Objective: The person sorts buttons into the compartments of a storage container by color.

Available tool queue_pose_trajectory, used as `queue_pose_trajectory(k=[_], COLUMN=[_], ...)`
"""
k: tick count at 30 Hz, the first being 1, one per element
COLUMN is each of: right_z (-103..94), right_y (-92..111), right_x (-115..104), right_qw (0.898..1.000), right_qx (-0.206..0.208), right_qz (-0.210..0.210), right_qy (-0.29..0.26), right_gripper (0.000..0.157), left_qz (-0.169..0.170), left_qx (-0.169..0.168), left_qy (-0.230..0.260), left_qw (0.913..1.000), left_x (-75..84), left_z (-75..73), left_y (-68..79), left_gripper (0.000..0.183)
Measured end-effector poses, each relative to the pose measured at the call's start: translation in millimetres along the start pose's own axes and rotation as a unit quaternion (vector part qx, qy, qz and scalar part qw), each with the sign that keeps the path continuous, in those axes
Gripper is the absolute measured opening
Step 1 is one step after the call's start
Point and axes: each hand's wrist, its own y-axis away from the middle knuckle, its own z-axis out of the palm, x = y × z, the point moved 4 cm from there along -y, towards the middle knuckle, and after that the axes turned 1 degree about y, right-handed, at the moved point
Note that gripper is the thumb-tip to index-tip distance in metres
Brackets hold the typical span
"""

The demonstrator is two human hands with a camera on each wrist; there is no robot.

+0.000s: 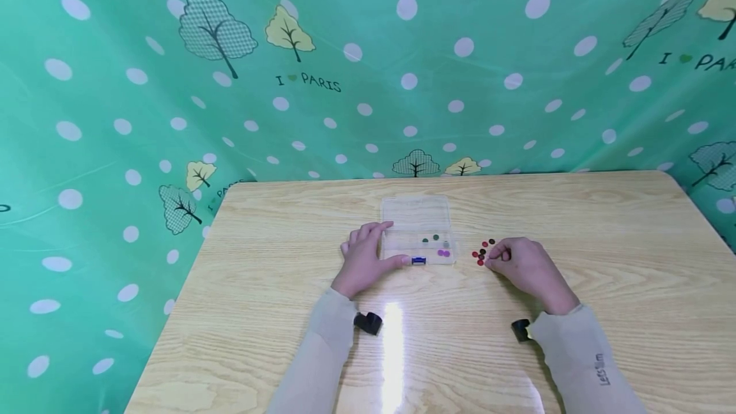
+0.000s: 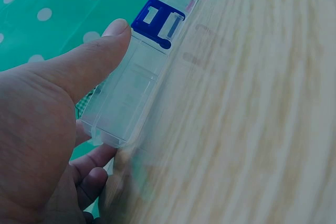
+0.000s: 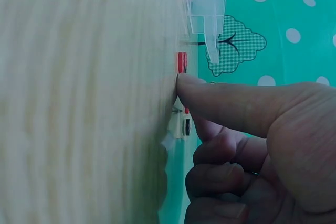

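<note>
A clear plastic compartment box (image 1: 415, 230) lies with its lid folded back, a blue latch (image 1: 418, 260) on its front edge. My left hand (image 1: 366, 259) grips its left part, the thumb at the front beside the latch and the other fingers around the left end. Inside sit several dark green discs (image 1: 436, 237) and two purple discs (image 1: 443, 253). To its right lie several small red and black discs (image 1: 482, 252). My right hand (image 1: 526, 267) reaches them with thumb and forefinger brought together, the thumb tip overlapping a red disc (image 3: 182, 62); I cannot tell whether it pinches one.
Everything stands on a light wood-grain table (image 1: 276, 229). Behind and left of it hangs a green cloth (image 1: 368, 82) with white dots and printed trees. Each sleeve has a black wrist camera (image 1: 368, 323) at the cuff.
</note>
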Motion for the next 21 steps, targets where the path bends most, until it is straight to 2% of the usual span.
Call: queue_pose_trajectory(k=[8,21], right_z=[-0.3,-3.7], right_y=[0.3,0.9], right_x=[-0.3,-2.1], right_qw=[1.0,1.0], right_qx=[-0.017,-0.016], right_qz=[0.024,0.008], right_qy=[-0.005,-0.009], right_gripper=[0.011,0.011], left_qz=[0.001,-0.003], left_qx=[-0.002,-0.006], left_qy=[0.001,-0.006], left_qw=[1.0,1.0], left_x=[1.6,1.2], left_z=[-0.9,-0.3], left_y=[0.4,0.2], left_gripper=[0.094,0.094])
